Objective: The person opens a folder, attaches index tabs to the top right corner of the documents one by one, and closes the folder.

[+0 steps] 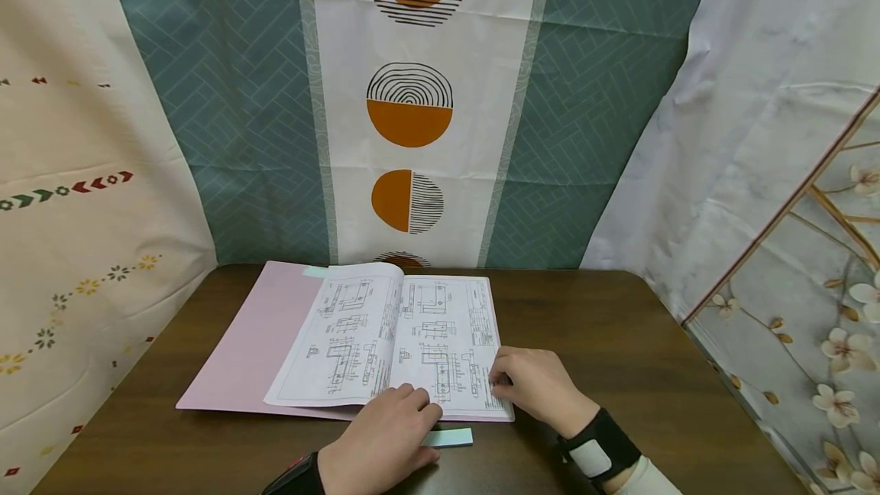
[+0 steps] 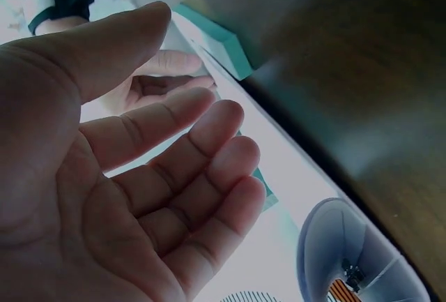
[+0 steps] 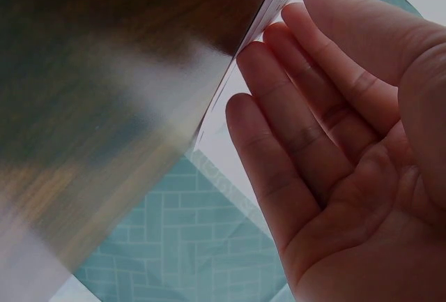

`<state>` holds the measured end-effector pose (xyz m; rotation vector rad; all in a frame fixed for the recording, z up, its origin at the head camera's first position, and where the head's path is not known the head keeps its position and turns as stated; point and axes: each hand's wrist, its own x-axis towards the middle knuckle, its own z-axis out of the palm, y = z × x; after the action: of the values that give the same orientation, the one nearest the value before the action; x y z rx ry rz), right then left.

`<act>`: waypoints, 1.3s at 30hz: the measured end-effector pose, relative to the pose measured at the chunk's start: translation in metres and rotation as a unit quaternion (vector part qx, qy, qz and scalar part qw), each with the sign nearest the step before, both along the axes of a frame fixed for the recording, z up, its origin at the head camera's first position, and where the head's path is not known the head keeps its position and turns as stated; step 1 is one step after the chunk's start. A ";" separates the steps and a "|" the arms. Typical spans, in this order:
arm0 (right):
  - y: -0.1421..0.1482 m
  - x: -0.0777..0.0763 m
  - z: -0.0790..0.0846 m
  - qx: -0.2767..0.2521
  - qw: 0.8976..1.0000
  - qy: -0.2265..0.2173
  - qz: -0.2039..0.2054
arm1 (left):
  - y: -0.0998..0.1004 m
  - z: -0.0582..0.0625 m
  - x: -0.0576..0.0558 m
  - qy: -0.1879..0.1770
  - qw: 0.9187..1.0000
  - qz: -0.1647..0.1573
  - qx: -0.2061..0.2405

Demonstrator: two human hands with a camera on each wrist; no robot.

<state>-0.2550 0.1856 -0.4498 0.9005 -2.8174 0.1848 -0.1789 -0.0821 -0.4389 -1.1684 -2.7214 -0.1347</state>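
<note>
Brown table [image 1: 584, 327], mint strip [image 1: 452, 438] near booklet [image 1: 447, 338]

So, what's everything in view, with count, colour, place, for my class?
Table: one, dark brown, centre
Open book: one, white pages, on table
Cover: one, pink, beneath book
Strip: one, mint, in front of book
Tab: one, mint, cover's far edge
Back cloth: one, teal, white, orange, behind table
Left cloth: one, cream, left side
Right cloth: one, white, right side
Wristbands: two, mainly black, both wrists
Sleeve: one, off-white, right forearm
Left hand: one, bare, at book's near edge
Right hand: one, bare, at book's right edge
</note>
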 end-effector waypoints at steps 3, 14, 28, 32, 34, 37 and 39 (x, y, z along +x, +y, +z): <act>0.000 0.000 0.000 -0.001 1.000 -0.002 0.002 | -0.001 -0.002 0.002 0.004 1.000 -0.001 0.002; -0.002 0.001 0.002 0.000 1.000 -0.007 -0.003 | -0.001 -0.010 0.003 0.011 1.000 0.010 -0.002; -0.001 0.002 0.002 -0.006 1.000 -0.010 -0.002 | 0.002 -0.013 0.003 0.038 0.999 0.022 -0.004; -0.001 0.002 0.003 -0.006 1.000 -0.006 -0.001 | 0.003 -0.013 0.001 0.040 0.999 0.029 -0.008; 0.000 0.002 0.003 -0.006 1.000 -0.004 0.000 | 0.004 -0.013 0.001 0.040 0.999 0.032 -0.008; 0.000 0.002 0.003 -0.006 1.000 -0.001 0.002 | 0.004 -0.014 0.000 0.040 0.999 0.034 -0.007; -0.001 0.002 0.003 -0.006 1.000 -0.002 0.002 | 0.004 -0.014 0.000 0.038 0.999 0.035 -0.008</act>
<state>-0.2530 0.1850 -0.4473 0.9027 -2.8148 0.2035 -0.1784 -0.0784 -0.4525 -1.0578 -2.6972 -0.0575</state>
